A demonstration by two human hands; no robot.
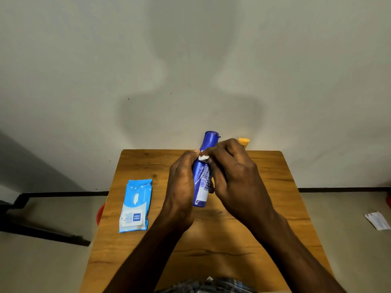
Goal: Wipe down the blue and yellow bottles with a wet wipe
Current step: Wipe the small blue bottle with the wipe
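The left hand (182, 182) was curled around the left side of the blue bottle (203, 172), holding it tilted above the wooden table (275, 208). The right hand (234, 176) was closed on a bunched white wipe (203, 157), pressing it against the bottle's upper body. The yellow bottle (243, 142) stood at the far edge, mostly hidden behind the right hand. A blue wipe pack (136, 205) lay flat to the left. The blue bottle was glossy, its cap pointing away.
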